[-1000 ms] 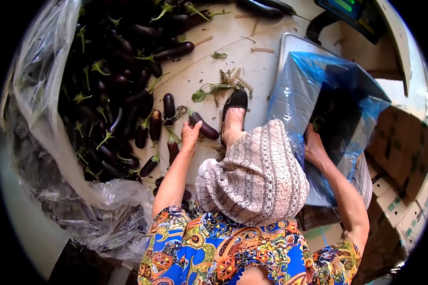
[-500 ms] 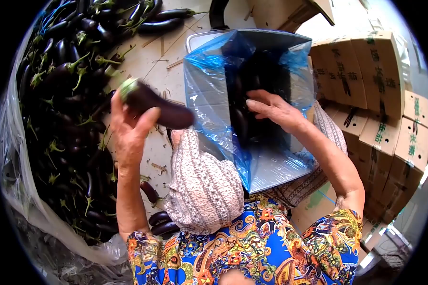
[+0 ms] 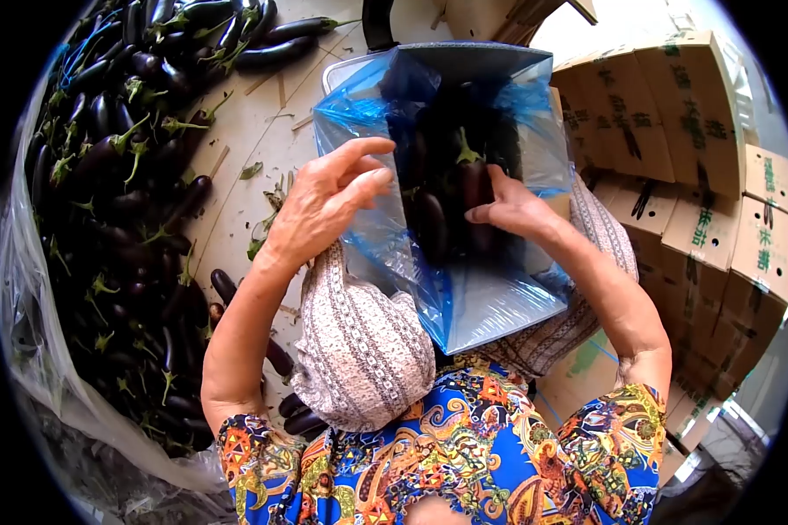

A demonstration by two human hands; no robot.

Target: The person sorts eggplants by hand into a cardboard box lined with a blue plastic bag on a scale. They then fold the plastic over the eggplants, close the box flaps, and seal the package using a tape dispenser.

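The right hand presses its fingers on an eggplant standing inside the blue-lined box, grip narrow around it; the left hand hovers at the bag's edge, grip wide, empty; loose eggplants heaped on the floor beside

The person wears a short-sleeved top in bright blue with orange, yellow and red paisley swirls, and loose trousers of a pale, finely striped grey-brown pattern; both forearms are bare
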